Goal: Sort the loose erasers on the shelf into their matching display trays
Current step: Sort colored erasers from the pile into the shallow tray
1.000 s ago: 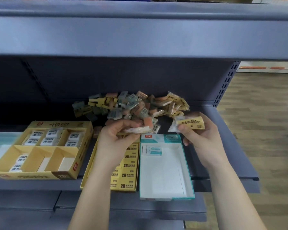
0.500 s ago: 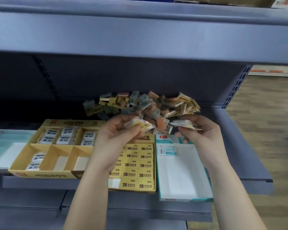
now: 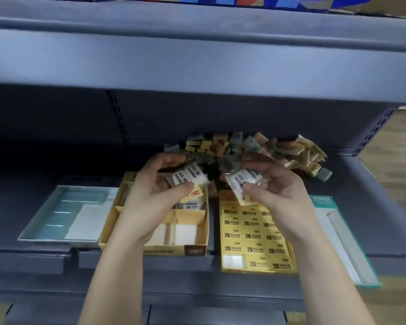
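Over shelf [image 3: 361,184], fingers [image 3: 169,159] around erasers [image 3: 189,175].

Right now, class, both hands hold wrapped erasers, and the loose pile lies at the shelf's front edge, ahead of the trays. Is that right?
No. The head view shows the loose pile at the back of the shelf, behind the trays. The left hand and right hand do hold wrapped erasers.

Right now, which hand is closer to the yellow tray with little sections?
Left. The left hand holds white wrapped erasers directly over the divided yellow tray; the right hand holds its eraser over the neighbouring 2B tray.
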The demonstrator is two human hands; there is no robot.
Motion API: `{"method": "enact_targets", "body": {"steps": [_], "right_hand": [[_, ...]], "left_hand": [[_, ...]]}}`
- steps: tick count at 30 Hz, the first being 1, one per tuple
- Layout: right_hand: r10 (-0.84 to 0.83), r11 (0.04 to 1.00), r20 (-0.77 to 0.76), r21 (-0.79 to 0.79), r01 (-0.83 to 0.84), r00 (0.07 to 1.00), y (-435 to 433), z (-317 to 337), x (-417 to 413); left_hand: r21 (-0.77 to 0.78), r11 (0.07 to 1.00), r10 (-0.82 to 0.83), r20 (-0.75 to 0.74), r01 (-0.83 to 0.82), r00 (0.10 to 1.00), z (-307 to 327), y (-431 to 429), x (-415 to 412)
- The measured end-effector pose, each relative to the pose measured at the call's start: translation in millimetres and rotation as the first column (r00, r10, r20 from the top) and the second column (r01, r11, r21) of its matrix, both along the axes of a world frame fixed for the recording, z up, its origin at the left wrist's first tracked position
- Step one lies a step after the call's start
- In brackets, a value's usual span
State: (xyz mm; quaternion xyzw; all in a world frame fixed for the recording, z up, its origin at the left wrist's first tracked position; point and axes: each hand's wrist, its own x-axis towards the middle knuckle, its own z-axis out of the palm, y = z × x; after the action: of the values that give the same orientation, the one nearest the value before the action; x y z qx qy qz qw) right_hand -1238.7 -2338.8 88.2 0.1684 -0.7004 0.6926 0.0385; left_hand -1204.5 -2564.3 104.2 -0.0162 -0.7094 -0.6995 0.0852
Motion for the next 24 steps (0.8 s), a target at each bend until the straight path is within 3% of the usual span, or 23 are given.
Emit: {"method": "enact_targets", "body": {"steps": [12, 24], "right_hand": [[0.026, 0.986, 0.094, -0.165, -0.010, 0.995, -72.3, -8.8, 23.0], [-0.056, 0.998, 0.078, -0.039, 0.059, 0.995, -101.1, -7.0, 32.2]], "left_hand": [[0.036, 0.994, -0.101, -0.013, 0.101, 0.995, -6.6, -80.7, 2.8], [-0.013, 0.990, -0.139, -0.038, 0.139, 0.990, -12.0, -103.1, -1.7]]}}
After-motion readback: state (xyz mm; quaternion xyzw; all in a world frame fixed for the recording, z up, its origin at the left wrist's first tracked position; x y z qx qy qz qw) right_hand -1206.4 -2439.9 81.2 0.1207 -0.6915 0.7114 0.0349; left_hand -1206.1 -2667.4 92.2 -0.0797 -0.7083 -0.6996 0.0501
